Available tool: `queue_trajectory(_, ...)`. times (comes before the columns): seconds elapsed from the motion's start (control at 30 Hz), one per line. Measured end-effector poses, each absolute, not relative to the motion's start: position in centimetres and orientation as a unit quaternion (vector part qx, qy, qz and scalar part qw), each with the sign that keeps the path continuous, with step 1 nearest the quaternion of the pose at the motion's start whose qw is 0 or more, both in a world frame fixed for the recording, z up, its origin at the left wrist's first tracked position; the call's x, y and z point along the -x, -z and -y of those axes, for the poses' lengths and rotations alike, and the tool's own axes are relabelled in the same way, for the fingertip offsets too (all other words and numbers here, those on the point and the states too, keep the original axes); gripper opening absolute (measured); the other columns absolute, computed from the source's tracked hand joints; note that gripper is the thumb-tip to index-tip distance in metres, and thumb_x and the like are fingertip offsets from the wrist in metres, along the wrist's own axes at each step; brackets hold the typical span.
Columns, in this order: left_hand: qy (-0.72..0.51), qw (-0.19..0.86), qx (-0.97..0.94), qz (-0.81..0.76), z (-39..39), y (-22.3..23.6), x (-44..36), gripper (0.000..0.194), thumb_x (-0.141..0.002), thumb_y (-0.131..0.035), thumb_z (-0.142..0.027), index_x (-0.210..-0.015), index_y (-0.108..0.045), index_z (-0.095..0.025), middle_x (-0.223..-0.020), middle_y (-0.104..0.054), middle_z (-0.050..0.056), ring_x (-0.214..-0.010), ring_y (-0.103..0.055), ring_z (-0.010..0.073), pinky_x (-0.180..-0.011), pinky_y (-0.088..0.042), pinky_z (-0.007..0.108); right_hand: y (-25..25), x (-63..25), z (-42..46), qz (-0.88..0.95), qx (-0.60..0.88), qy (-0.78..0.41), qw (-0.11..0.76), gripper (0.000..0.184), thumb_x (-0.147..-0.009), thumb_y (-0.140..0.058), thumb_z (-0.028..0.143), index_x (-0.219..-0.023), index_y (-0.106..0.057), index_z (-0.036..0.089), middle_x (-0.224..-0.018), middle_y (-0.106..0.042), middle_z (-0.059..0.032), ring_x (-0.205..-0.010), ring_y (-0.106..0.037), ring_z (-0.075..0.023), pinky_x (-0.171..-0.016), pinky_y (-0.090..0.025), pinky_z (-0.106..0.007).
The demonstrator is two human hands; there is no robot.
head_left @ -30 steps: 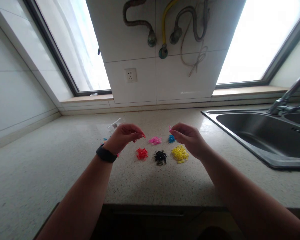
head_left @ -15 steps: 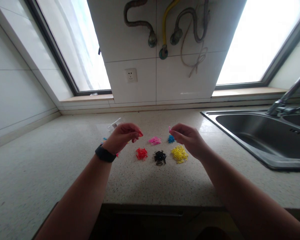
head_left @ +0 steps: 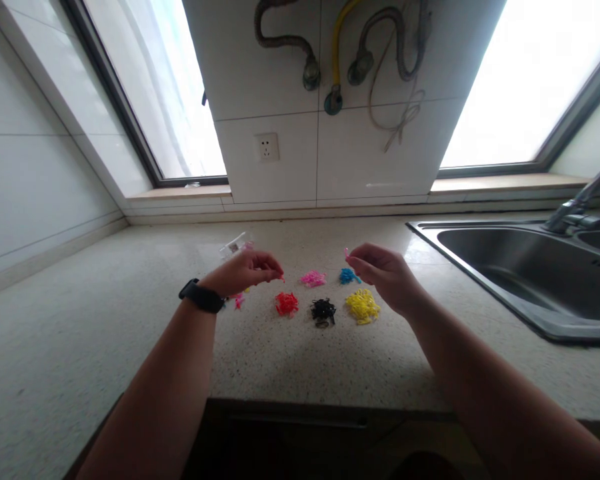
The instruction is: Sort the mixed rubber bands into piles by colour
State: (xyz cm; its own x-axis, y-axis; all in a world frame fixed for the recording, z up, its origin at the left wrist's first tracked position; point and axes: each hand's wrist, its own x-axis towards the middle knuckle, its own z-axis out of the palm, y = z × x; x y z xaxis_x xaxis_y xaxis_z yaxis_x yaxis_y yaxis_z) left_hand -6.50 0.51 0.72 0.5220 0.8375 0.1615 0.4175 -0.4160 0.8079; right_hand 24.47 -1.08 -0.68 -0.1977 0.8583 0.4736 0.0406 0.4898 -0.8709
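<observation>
My left hand, with a dark watch on the wrist, pinches a small red piece above and just behind the red pile. A small pink piece sticks up from the closed fingertips of my right hand, over the blue pile. Between the hands lie a pink pile and a black pile with a dark loop at its front. A yellow pile sits in front of my right hand. The tiny pieces look like little elastic bands, though their kind is unclear.
Behind my left hand is a clear plastic bag. Loose mixed pieces lie partly hidden by my left wrist. A steel sink is set into the speckled counter at right. The tiled wall carries a socket and hoses.
My left hand has lowered and flattened slightly, uncovering more of the loose pieces and the bag. My right hand still holds the pink piece. The whole view has shifted a little.
</observation>
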Motion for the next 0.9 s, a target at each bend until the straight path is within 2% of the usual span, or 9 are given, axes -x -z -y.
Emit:
queue_trajectory(0.13, -0.163, 0.319, -0.841, -0.406, -1.1, 0.0, 7.1, 0.019, -0.081, -0.068, -0.032, -0.090, -0.076, -0.017, -0.081, -0.072, 0.006, -0.074, -0.063, 0.0159, -0.067, -0.047, 0.026, 1.0, -24.3, 0.9, 0.691, 0.344, -0.363, 0.522, 0.020, -0.081, -0.071, 0.037, -0.076, -0.065, 0.019, -0.063, -0.053, 0.0027, -0.057, -0.042, -0.0095, -0.050, -0.035, -0.027)
queue_trajectory(0.33, -0.108, 0.290, -0.857, -0.412, -1.4, 0.5, 7.0, 0.019, -0.080, -0.068, -0.033, -0.091, -0.078, -0.020, -0.080, -0.074, 0.006, -0.072, -0.064, 0.0173, -0.063, -0.044, 0.025, 1.4, -24.2, 0.7, 0.699, 0.342, -0.342, 0.527, 0.017, -0.082, -0.070, 0.035, -0.077, -0.064, 0.020, -0.065, -0.055, 0.0024, -0.058, -0.044, -0.0098, -0.051, -0.037, -0.027)
queue_trajectory(0.57, -0.118, 0.303, -0.853, -0.409, -1.1, 0.3, 6.8, 0.024, -0.082, -0.066, -0.037, -0.096, -0.077, -0.020, -0.083, -0.074, 0.006, -0.074, -0.063, 0.0175, -0.064, -0.044, 0.025, 1.5, -24.2, 0.7, 0.706, 0.347, -0.306, 0.537, 0.017, -0.083, -0.068, 0.035, -0.078, -0.062, 0.020, -0.063, -0.053, 0.0033, -0.055, -0.041, -0.0092, -0.048, -0.034, -0.026)
queue_trajectory(0.73, -0.139, 0.286, -0.847, -0.427, -1.0, 0.3, 6.4, 0.030, -0.084, -0.063, -0.042, -0.095, -0.074, -0.017, -0.082, -0.071, 0.006, -0.073, -0.061, 0.0171, -0.065, -0.043, 0.026, 1.7, -23.9, 1.1, 0.741, 0.361, -0.210, 0.526, 0.015, -0.088, -0.064, 0.034, -0.082, -0.062, 0.020, -0.062, -0.053, 0.0033, -0.052, -0.038, -0.0091, -0.048, -0.032, -0.027)
queue_trajectory(0.9, -0.170, 0.253, -0.846, -0.437, -1.4, 0.8, 6.5, 0.029, -0.086, -0.060, -0.042, -0.093, -0.073, -0.017, -0.077, -0.069, 0.004, -0.070, -0.060, 0.0160, -0.063, -0.041, 0.026, 1.5, -23.7, 1.7, 0.768, 0.367, -0.145, 0.504, 0.010, -0.088, -0.062, 0.031, -0.085, -0.063, 0.022, -0.061, -0.052, 0.0036, -0.052, -0.040, -0.0100, -0.050, -0.035, -0.028)
